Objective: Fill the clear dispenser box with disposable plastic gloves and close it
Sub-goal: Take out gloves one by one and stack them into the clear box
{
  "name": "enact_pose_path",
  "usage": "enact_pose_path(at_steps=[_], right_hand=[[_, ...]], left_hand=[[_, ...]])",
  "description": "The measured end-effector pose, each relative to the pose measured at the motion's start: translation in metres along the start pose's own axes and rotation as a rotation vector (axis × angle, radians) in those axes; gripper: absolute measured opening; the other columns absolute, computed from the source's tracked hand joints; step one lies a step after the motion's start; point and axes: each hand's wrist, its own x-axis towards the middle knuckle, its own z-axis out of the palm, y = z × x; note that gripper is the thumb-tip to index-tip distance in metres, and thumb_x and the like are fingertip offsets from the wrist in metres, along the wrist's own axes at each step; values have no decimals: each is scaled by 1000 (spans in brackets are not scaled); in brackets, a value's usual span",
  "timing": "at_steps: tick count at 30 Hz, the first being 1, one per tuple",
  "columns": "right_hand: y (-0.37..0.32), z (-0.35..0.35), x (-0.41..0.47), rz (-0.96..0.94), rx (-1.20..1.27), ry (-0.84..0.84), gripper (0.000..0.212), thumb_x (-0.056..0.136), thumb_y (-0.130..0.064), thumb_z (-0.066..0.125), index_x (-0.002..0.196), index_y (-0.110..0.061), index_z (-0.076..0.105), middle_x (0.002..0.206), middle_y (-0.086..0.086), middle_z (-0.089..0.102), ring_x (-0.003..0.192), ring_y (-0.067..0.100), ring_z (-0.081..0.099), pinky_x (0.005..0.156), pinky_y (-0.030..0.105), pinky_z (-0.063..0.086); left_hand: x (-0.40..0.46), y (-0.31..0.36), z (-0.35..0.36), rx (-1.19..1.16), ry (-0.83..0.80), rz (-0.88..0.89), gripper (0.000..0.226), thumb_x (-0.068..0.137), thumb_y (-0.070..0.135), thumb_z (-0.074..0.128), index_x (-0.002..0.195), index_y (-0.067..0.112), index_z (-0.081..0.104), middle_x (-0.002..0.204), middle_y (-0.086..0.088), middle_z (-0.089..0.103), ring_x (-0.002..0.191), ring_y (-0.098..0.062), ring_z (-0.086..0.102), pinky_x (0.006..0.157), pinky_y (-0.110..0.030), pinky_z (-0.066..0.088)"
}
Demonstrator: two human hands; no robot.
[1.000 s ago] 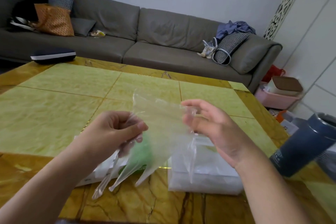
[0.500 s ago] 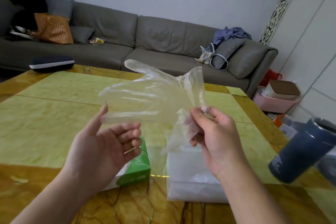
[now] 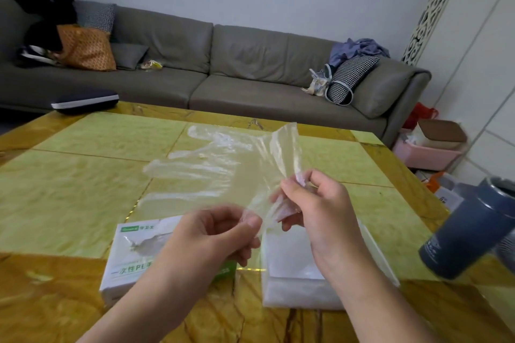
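The right hand pinches the cuff end of one clear plastic glove between thumb and fingers, and the left hand grips the lower edge of the same cuff, just beside the right one. So both hands are closed on the glove, at one end of it only. The glove hangs in the air above the desk. Its long axis runs from the hands away to the left and a little forward, with the glove's finger parts spread at the far left end, free and unsupported.

The clear dispenser box stands on the desk directly under the right wrist, partly hidden by the arm; it seems to hold white film already, but I cannot tell if its lid is open. The white and green glove carton lies under the left hand. I judge the glove must come down and to the right, so the right hand is nearer.
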Motion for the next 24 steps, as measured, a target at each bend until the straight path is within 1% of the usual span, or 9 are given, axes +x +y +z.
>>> enact_pose_path(at_steps=[3, 6, 9, 11, 15, 19, 21, 22, 24], right_hand=[[-1, -7, 4, 61, -12, -61, 11, 99, -15, 70, 96, -4, 68, 77, 14, 75, 61, 29, 68, 54, 36, 52], [2, -15, 10, 46, -40, -26, 13, 102, -10, 65, 95, -1, 68, 70, 13, 70, 54, 25, 63, 49, 33, 50], [1, -27, 15, 44, -31, 10, 13, 103, -5, 62, 93, 3, 66, 67, 13, 66, 46, 23, 56, 45, 32, 46], [-1, -36, 18, 49, -35, 24, 11, 103, -3, 62, 94, 2, 65, 66, 12, 65, 46, 22, 54, 43, 30, 45], [-3, -52, 19, 74, -52, 44, 9, 103, -3, 62, 96, 1, 65, 64, 12, 63, 46, 20, 54, 42, 29, 44], [-3, -75, 21, 133, -119, 9, 9, 102, -3, 65, 94, -2, 68, 62, 8, 64, 48, 20, 56, 51, 34, 48], [0, -86, 22, 196, -203, -22, 8, 101, -3, 66, 94, -2, 70, 64, 8, 67, 51, 20, 61, 53, 34, 53], [3, -91, 23, 236, -246, -36, 7, 100, -3, 66, 95, -1, 71, 65, 10, 68, 52, 20, 63, 52, 33, 55], [8, -99, 22, 303, -359, -75, 9, 100, -3, 67, 94, 2, 70, 66, 13, 70, 53, 23, 65, 51, 32, 57]], left_hand=[[-2, 3, -1, 128, -16, -14, 17, 90, 22, 76, 85, 5, 74, 70, -16, 70, 61, -22, 55, 64, -29, 48], [-2, 4, -2, 223, -45, -38, 22, 90, 26, 76, 85, 5, 76, 65, -16, 69, 58, -21, 56, 60, -26, 48], [0, 6, -7, 207, -66, -63, 21, 92, 23, 73, 86, 4, 78, 66, -19, 68, 58, -23, 56, 61, -30, 48], [1, 6, -11, 201, -101, -77, 22, 92, 24, 72, 85, 5, 79, 68, -21, 69, 59, -25, 57, 63, -31, 48], [2, 4, -12, 268, -219, -65, 33, 90, 36, 77, 84, 4, 78, 72, -22, 71, 62, -26, 62, 66, -33, 50], [1, 6, -9, 342, -428, -61, 38, 98, 37, 68, 85, 3, 78, 75, -22, 74, 67, -29, 68, 70, -39, 53], [0, 12, -9, 378, -545, -74, 41, 99, 38, 68, 83, 2, 78, 72, -23, 73, 64, -29, 68, 67, -37, 54], [-1, 16, -8, 387, -568, -68, 43, 98, 40, 69, 80, 2, 77, 69, -23, 72, 60, -28, 67, 64, -35, 53], [-4, 28, 2, 373, -487, 1, 41, 92, 40, 71, 76, 3, 76, 63, -20, 69, 54, -23, 62, 58, -28, 50]])
